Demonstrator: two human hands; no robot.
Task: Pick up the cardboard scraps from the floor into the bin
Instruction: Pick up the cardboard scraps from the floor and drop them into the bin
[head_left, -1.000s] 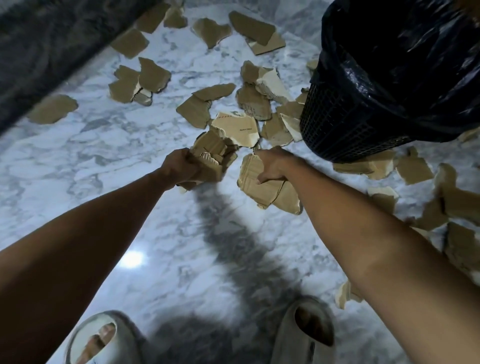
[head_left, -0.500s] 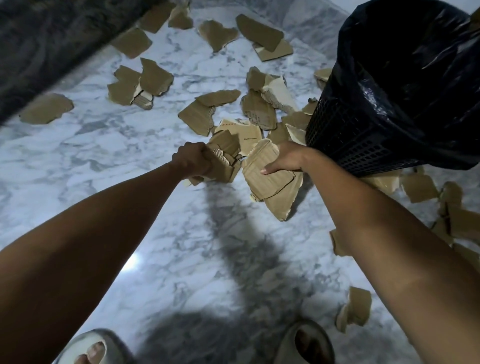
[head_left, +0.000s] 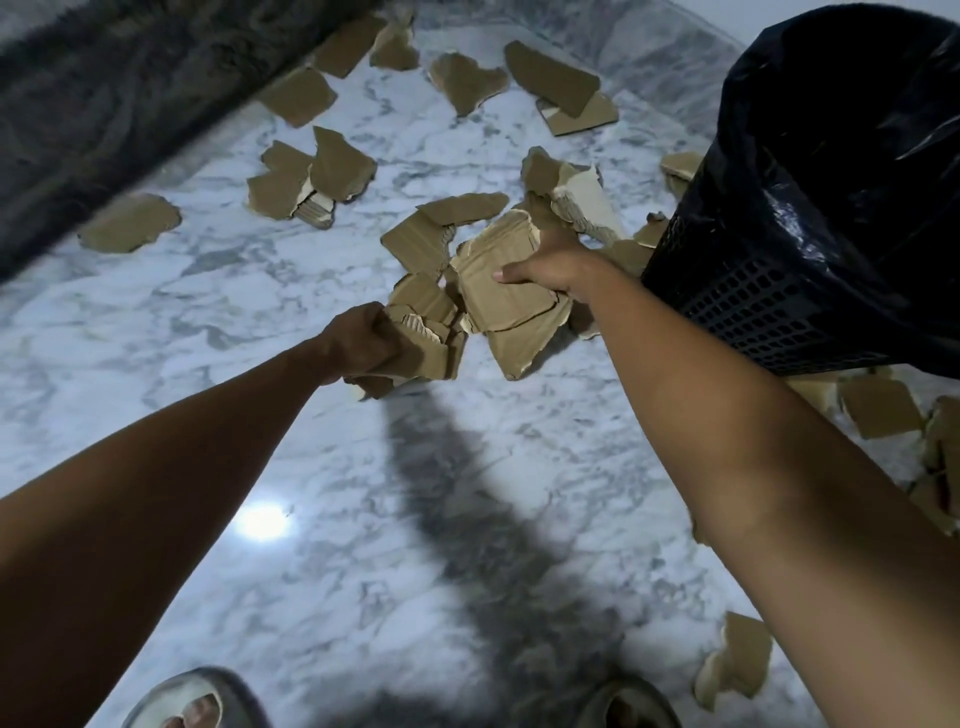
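My left hand is closed around a crumpled bundle of cardboard scraps, held above the marble floor. My right hand grips a larger stack of flat cardboard pieces, thumb on top, just left of the bin's lower wall. The black mesh bin lined with a black plastic bag stands at the upper right. Several more brown scraps lie on the floor, such as one at the left and a pair near the top.
A dark rug runs along the upper left. More scraps lie right of the bin and at the lower right. My two sandalled feet show at the bottom edge. The marble floor reflects a ceiling light.
Both hands have lifted their cardboard off the floor and risen; the right hand has moved up and toward the bin. The view has tilted so the bin looms larger.
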